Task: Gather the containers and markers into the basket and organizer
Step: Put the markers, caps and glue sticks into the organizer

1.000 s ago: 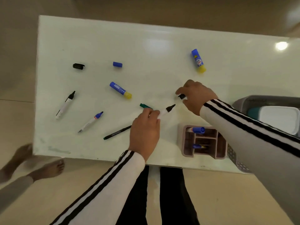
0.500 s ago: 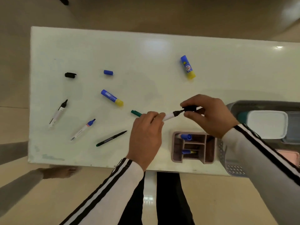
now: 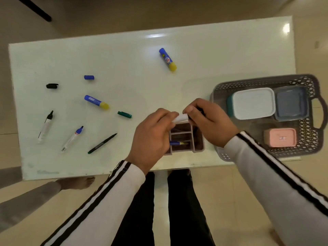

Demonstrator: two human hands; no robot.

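Observation:
My left hand (image 3: 152,137) and my right hand (image 3: 209,121) together grip a white marker (image 3: 181,118) just above the brown organizer (image 3: 197,148). The right hand's fingers cover the marker's black cap end. The organizer holds a blue pen (image 3: 177,143). A grey basket (image 3: 308,139) at the right holds a white-lidded container (image 3: 253,103), a blue-grey container (image 3: 291,103) and a pink container (image 3: 280,137). On the table lie a black-tipped marker (image 3: 45,126), a blue-tipped marker (image 3: 72,139), a thin green pen (image 3: 102,143) and two blue-and-yellow glue sticks (image 3: 96,102) (image 3: 167,59).
Loose caps lie on the white table (image 3: 213,55): black (image 3: 52,86), blue (image 3: 89,77), green (image 3: 124,114). The basket overhangs the table's right front corner. Another person's bare foot (image 3: 76,182) stands on the floor at the front left edge.
Both hands have drawn closer together over the organizer; the black cap in my right hand has closed onto the marker's tip. The view has shifted, showing the whole basket.

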